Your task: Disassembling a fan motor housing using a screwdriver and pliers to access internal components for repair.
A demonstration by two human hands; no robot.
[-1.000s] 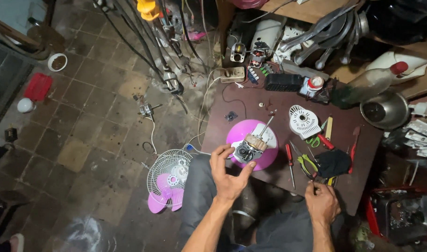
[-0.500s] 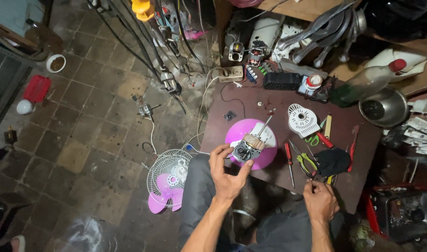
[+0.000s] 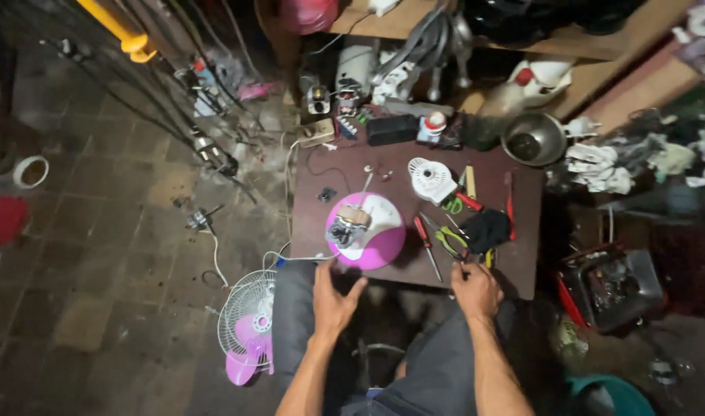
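My left hand [image 3: 333, 302] hovers with fingers apart just below the near edge of a dark brown table [image 3: 333, 219], holding nothing. In front of it a fan motor [image 3: 348, 226] with its shaft pointing away rests on a pink and white fan housing [image 3: 379, 235]. My right hand [image 3: 475, 291] sits at the table's near right edge, fingers curled around a small tool [image 3: 465, 269] whose kind I cannot make out. Red-handled screwdrivers [image 3: 424, 235], green-handled pliers [image 3: 448, 240] and a black cloth [image 3: 485, 229] lie just beyond it.
A white round motor cover [image 3: 432, 179], a metal bowl [image 3: 532, 139] and a black box [image 3: 392, 129] sit farther back. A white fan grille with a pink blade [image 3: 248, 327] lies on the tiled floor at left. Cluttered shelves stand behind, a red toolbox [image 3: 610, 286] at right.
My left hand has come off the motor and housing and drawn back toward me, opening. The camera view has shifted left and dipped closer. The right hand stays at the table's edge.
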